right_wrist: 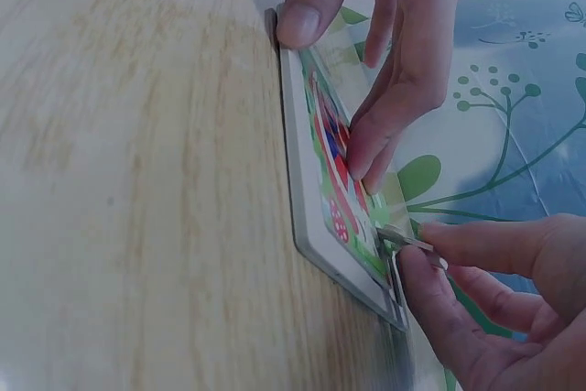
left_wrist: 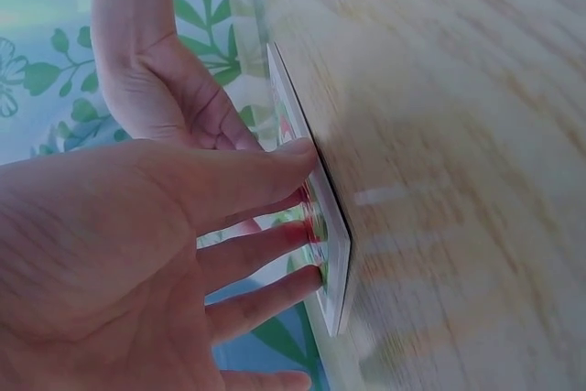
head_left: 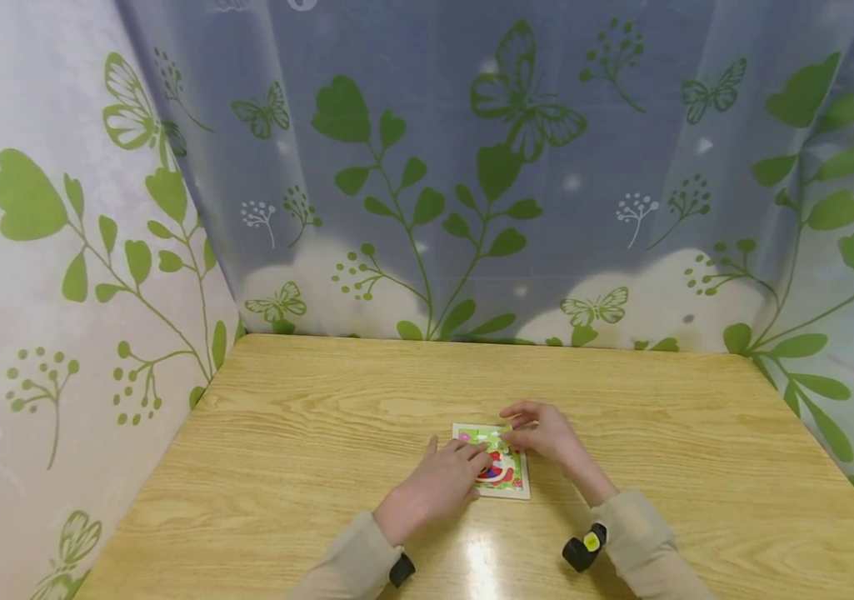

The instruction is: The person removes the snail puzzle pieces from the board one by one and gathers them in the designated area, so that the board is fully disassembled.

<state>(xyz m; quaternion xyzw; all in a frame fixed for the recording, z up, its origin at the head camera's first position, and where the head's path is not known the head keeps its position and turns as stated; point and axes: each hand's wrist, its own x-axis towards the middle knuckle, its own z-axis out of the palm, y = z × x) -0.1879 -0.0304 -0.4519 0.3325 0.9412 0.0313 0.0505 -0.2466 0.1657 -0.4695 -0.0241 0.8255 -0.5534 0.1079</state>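
Note:
On the table lies a small jigsaw puzzle board (head_left: pixel 516 487) with a white frame and a green, red and blue picture. My left hand (head_left: pixel 437 482) rests over its left side; in the left wrist view the fingers are nearly straight on the picture and the thumb (left_wrist: pixel 298 157) presses the frame edge. At the far right corner, my right hand (head_left: pixel 546 435) pinches a thin puzzle piece (right_wrist: pixel 409 240) between thumb and forefinger. This piece is tilted up, its lower end right at the board's surface. Part of the picture is hidden under the left hand.
The board lies on a wood-grain table (head_left: pixel 307 433). Behind the table hangs a curtain (head_left: pixel 427 208) with green leaves and butterflies, and similar cloth (head_left: pixel 37 333) stands at the left side. A black wrist camera (head_left: pixel 580 552) sits under the right sleeve.

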